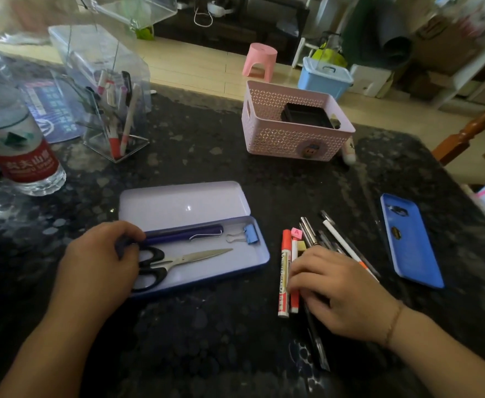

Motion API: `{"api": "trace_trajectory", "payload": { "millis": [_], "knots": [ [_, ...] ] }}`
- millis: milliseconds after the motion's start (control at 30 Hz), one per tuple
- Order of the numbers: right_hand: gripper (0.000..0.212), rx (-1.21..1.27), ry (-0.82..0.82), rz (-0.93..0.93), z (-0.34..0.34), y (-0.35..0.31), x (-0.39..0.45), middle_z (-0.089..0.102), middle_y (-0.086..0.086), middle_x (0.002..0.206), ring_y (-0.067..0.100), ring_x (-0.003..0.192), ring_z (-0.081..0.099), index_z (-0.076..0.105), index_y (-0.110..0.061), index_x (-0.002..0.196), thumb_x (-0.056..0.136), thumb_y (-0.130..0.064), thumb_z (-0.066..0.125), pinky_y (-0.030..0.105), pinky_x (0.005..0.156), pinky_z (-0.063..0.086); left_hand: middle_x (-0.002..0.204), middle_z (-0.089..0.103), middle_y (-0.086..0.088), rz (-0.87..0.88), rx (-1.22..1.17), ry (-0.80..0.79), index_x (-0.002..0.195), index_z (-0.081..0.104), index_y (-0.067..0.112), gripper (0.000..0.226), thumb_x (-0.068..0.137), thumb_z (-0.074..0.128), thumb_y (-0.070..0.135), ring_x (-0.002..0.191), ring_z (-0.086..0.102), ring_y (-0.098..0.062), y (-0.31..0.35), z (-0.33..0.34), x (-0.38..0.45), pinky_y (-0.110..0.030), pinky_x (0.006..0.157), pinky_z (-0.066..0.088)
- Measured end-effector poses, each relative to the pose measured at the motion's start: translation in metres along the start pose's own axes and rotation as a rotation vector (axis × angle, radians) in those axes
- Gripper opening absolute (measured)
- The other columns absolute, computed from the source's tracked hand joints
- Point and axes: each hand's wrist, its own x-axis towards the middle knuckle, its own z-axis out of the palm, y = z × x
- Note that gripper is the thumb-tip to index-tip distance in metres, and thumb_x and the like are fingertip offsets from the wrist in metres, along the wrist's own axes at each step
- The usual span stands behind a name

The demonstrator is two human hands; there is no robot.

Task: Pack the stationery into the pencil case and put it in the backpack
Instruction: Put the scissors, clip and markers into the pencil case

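Case (252, 258) open, part full: scissors (178, 261), pen (184, 235), clip (250, 234) in; left hand (98, 259) on its end, right hand (341, 291) over loose pens (316, 239), grip unclear; no backpack seen.

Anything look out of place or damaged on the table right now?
Nothing looks damaged or spilled. The pens lie in a loose, crisscrossed pile beside the open pencil case, and a blue tray sits apart, askew, at the right.
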Motion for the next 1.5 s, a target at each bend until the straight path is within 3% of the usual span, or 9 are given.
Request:
{"api": "trace_trajectory", "payload": {
  "millis": [133,267,400,567,800,1033,1300,1400,1500],
  "knots": [
    [0.033,-0.153,-0.105,-0.111,0.0,0.001,0.015,0.059,-0.01,0.118,0.015,0.111,0.052,0.063,-0.036,0.109,0.077,-0.025,0.06,0.031,0.087,0.049,0.09,0.055,0.017,0.118,0.016,-0.062,0.076,0.059,0.038,0.025,0.067,0.079,0.028,0.081,0.054,-0.006,0.005,-0.002,-0.002,-0.028,0.071,0.042],
    [0.025,-0.361,-0.25,-0.252,-0.013,0.002,0.044,0.066,-0.008,0.105,0.021,0.101,0.059,0.066,-0.035,0.099,0.077,-0.024,0.067,0.035,0.074,0.052,0.094,0.054,0.021,0.162,0.101,-0.148,0.081,0.061,0.038,0.024,0.065,0.079,0.039,0.088,0.055,-0.008,0.004,-0.004,-0.004,-0.031,0.073,0.049],
    [0.022,-0.402,-0.123,-0.399,-0.026,-0.006,0.052,0.068,-0.005,0.091,0.023,0.089,0.062,0.067,-0.026,0.094,0.09,-0.022,0.046,0.036,0.071,0.051,0.092,0.056,0.019,0.145,0.048,-0.135,0.079,0.062,0.035,0.021,0.066,0.079,0.036,0.088,0.055,-0.01,0.001,-0.003,-0.003,-0.037,0.076,0.05],
    [0.019,0.079,0.267,-0.185,-0.019,-0.048,0.074,0.063,0.004,0.094,0.025,0.081,0.057,0.067,-0.015,0.106,0.091,-0.016,0.055,0.039,0.068,0.05,0.088,0.058,0.018,0.142,0.053,-0.075,0.076,0.06,0.037,0.022,0.066,0.08,0.036,0.086,0.055,-0.009,-0.002,0.002,-0.002,-0.034,0.072,0.049],
    [0.024,0.222,0.115,0.018,0.032,-0.074,0.099,0.066,0.002,0.104,0.02,0.096,0.058,0.066,-0.018,0.107,0.086,-0.009,0.059,0.039,0.081,0.051,0.087,0.059,0.02,0.181,-0.015,-0.098,0.076,0.062,0.038,0.019,0.069,0.079,0.03,0.086,0.056,-0.004,-0.01,0.0,0.001,-0.028,0.073,0.046],
    [0.036,0.149,0.102,0.115,0.04,-0.089,0.072,0.061,-0.012,0.108,0.009,0.103,0.052,0.061,-0.028,0.114,0.087,-0.048,0.048,0.034,0.088,0.047,0.093,0.06,0.021,0.199,-0.066,-0.167,0.085,0.062,0.039,0.021,0.071,0.076,0.032,0.087,0.054,0.007,-0.015,-0.011,0.001,-0.01,0.07,0.037],
    [0.043,0.106,0.052,-0.001,0.033,-0.102,0.069,0.061,-0.004,0.12,0.016,0.107,0.054,0.054,-0.022,0.125,0.086,-0.04,0.054,0.037,0.092,0.047,0.102,0.058,0.021,0.27,-0.011,-0.218,0.096,0.063,0.036,0.03,0.069,0.075,0.04,0.094,0.058,-0.001,-0.01,-0.013,0.0,-0.025,0.081,0.048],
    [0.036,0.079,0.163,0.031,0.02,-0.089,0.065,0.066,-0.004,0.111,0.018,0.103,0.058,0.062,-0.023,0.114,0.086,-0.044,0.055,0.039,0.09,0.047,0.113,0.051,0.02,0.279,-0.015,-0.183,0.1,0.065,0.035,0.038,0.066,0.075,0.046,0.102,0.056,-0.003,-0.01,-0.013,-0.002,-0.027,0.085,0.045],
    [0.017,0.11,0.382,0.435,-0.002,-0.052,0.048,0.064,-0.01,0.07,0.014,0.069,0.057,0.063,-0.028,0.076,0.082,-0.043,0.062,0.031,0.063,0.049,0.129,0.041,0.02,0.314,0.051,-0.205,0.119,0.055,0.042,0.07,0.057,0.067,0.072,0.116,0.042,-0.007,-0.008,-0.017,-0.005,-0.03,0.091,0.04]
  ]
}}
